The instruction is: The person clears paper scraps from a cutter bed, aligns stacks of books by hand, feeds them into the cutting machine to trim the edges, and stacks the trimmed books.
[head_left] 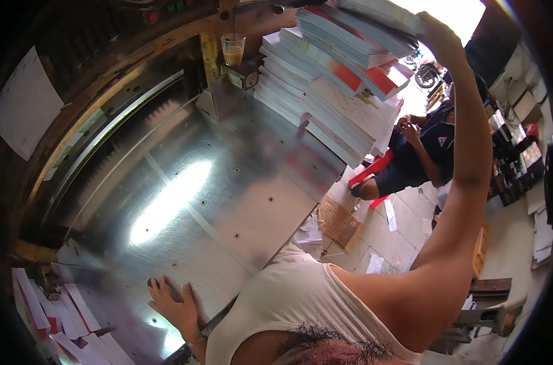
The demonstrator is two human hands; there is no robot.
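On the shiny metal table (252,182) of a large machine, my left hand (174,309) lies with its fingers spread, near the front edge and holding nothing. My right arm stretches far up to the right. There my right hand (442,38) grips the edge of the top booklets (386,24) on a tall pile; some of its fingers are hidden. Below them, more thin booklets with red and white covers (343,45) and white paper stacks (316,106) are piled unevenly at the table's far right corner.
A glass of milky brown drink (233,50) stands on a ledge beside the pile. Paper offcuts (76,316) lie at the lower left. A person in dark clothes (419,146) sits on a red chair (373,169) beyond the table. Cardboard (339,222) lies on the tiled floor.
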